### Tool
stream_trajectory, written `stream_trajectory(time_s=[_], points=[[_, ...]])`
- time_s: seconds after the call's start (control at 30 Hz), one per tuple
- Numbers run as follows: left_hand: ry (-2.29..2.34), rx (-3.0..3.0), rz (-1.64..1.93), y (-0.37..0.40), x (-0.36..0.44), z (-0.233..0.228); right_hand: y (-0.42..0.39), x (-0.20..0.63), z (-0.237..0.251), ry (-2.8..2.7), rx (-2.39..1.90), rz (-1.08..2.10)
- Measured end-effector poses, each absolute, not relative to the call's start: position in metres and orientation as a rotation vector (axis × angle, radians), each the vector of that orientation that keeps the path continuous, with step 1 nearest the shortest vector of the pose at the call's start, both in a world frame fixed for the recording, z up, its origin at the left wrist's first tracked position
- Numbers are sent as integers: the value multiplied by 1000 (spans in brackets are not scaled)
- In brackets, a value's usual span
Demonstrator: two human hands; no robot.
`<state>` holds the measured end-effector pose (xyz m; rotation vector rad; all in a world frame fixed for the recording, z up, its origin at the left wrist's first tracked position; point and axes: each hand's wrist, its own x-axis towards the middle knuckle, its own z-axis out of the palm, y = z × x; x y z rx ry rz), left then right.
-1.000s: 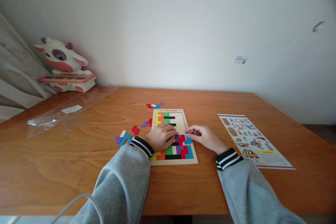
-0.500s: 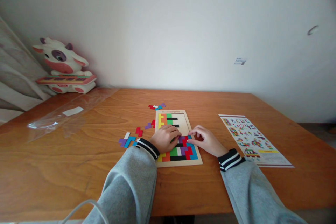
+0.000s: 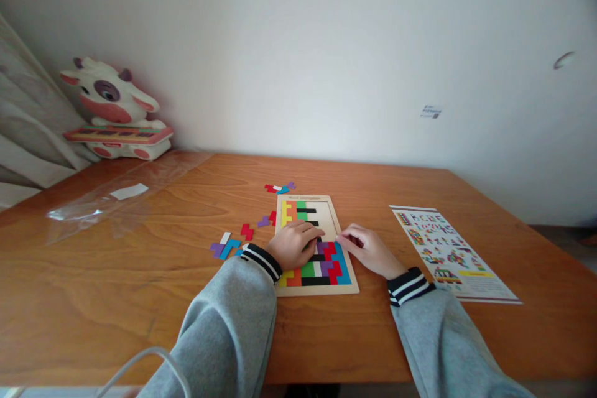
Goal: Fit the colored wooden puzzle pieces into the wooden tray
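Observation:
A wooden puzzle board (image 3: 333, 211) lies on the table with coloured block pieces in its frame. Yellow, orange, green and black pieces run along its left side; red, purple and blue puzzle pieces (image 3: 344, 266) fill the near right. The upper right of the frame shows bare wood. My left hand (image 3: 293, 244) rests over the board's middle, fingers stretched to the right, covering some pieces. At the board's right edge is my right hand (image 3: 366, 250), its thumb and fingertips together beside the topmost blue piece. Anything between those fingertips is hidden.
Loose puzzle pieces (image 3: 228, 247) lie left of the board, with another small group (image 3: 278, 188) beyond it. A printed pattern sheet (image 3: 450, 255) is at right. Clear plastic wrapping (image 3: 84, 214) and a cow-shaped toy keyboard (image 3: 119, 134) are at left. A white cable (image 3: 144, 357) crosses the front.
My right hand's thumb and fingers have closed together and shifted slightly off the blue piece at the board's right edge. My left hand has stayed nearly in place.

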<state>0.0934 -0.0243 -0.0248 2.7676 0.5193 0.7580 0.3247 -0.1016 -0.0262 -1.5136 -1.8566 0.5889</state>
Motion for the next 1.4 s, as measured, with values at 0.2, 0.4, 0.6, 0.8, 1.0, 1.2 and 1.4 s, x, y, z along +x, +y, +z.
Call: stream_trajectory(time_s=[0.2, 0.4, 0.6, 0.8, 1.0, 1.2, 1.4], points=[[678, 2735, 875, -19, 89, -22, -95, 329, -29, -1691, -1541, 615], [772, 3089, 844, -10, 85, -11, -86, 333, -32, -1657, -1594, 548], [817, 3142, 656, -11, 86, -7, -71, 341, -36, -1670, -1631, 470], [1033, 3036, 444, -10, 81, -1, -56, 346, -38, -1625, -1746, 343], [1345, 2839, 601, 2, 70, -4, -55, 347, -38, -1572, -1730, 375], [1623, 2633, 584, 20, 40, 4, -60, 347, -37, -1500, -1680, 446], [1605, 2296, 48, 22, -22, 35, -61, 346, -37, -1531, -1668, 467]])
